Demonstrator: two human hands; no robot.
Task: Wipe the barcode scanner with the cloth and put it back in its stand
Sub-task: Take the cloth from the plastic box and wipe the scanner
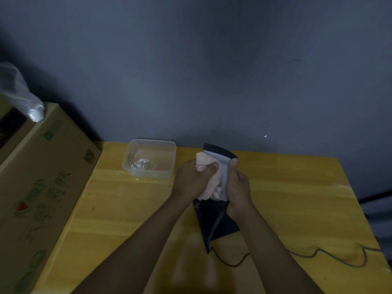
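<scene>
A dark barcode scanner (pixel 221 154) with a pale grey face stands upright over the middle of the yellow table (pixel 297 198). My right hand (pixel 237 187) grips its right edge, thumb near the top. My left hand (pixel 194 179) presses a bunched pale pink cloth (pixel 210 181) against the scanner's grey face. Below the hands a dark wedge-shaped part (pixel 214 221), the scanner's lower body or its stand, rests on the table; I cannot tell which. A thin dark cable (pixel 331 257) runs from it to the right.
A clear plastic tub (pixel 150 160) with white residue sits left of the scanner near the wall. A large cardboard box (pixel 40 187) stands along the table's left side, with a plastic bag (pixel 23 98) on top. A grey wall is right behind.
</scene>
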